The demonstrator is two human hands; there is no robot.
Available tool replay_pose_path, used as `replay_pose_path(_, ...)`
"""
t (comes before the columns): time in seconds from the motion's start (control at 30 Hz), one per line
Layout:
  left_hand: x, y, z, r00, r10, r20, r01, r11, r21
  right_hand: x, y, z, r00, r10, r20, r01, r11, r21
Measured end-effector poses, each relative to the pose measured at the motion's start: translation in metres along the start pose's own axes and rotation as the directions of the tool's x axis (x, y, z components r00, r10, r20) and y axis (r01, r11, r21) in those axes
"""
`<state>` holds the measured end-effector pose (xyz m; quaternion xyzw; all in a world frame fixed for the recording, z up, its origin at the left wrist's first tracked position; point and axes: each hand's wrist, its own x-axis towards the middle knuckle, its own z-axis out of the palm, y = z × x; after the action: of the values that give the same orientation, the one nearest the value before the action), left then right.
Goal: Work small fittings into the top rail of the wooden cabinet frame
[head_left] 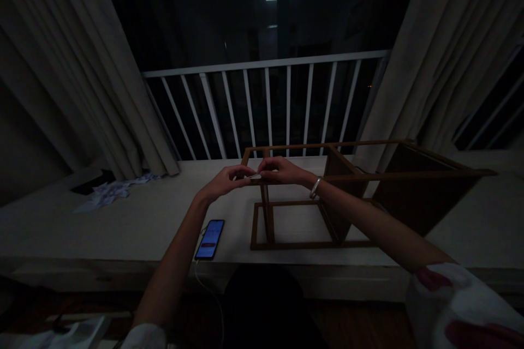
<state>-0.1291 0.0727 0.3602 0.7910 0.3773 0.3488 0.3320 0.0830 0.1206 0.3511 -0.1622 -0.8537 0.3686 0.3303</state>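
A brown wooden frame table (368,174) lies on its side on the pale ledge (143,223), its legs pointing left. My left hand (224,181) and my right hand (281,170) meet at the end of the nearest upper leg. Both pinch a small pale piece (255,176) between their fingertips, right at that leg's tip. The piece is too small and dim to name. A silver bangle (315,187) sits on my right wrist.
A lit phone (209,239) lies on the ledge near its front edge, with a white cable hanging down from it. Crumpled white paper (112,192) lies at the left. Behind stand a white railing (266,103), a dark window and curtains (82,76) on both sides.
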Motion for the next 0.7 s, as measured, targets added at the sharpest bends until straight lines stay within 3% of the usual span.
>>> replay_pose_path(0.13, -0.005, -0.003, 0.003, 0.988, 0.002, -0.154, -0.015, 0.996, -0.085, -0.001, -0.002, 0.0, 1.0, 0.024, -0.009, -0.025, 0.999, -0.029)
replay_pose_path(0.3, -0.009, -0.01, 0.014, 0.958, 0.076, -0.275, -0.082, 0.997, -0.01, 0.001, -0.004, 0.001, 1.0, 0.024, -0.02, -0.025, 0.998, -0.05)
replay_pose_path(0.47, -0.01, -0.014, 0.03, 0.89, 0.104, -0.444, -0.076, 0.994, 0.08, 0.001, -0.003, 0.002, 0.999, 0.032, -0.027, -0.034, 0.997, -0.066)
replay_pose_path(0.7, -0.007, -0.006, 0.042, 0.854, 0.142, -0.501, -0.031, 0.974, 0.224, 0.001, -0.002, 0.003, 0.999, 0.041, -0.026, -0.042, 0.998, -0.056)
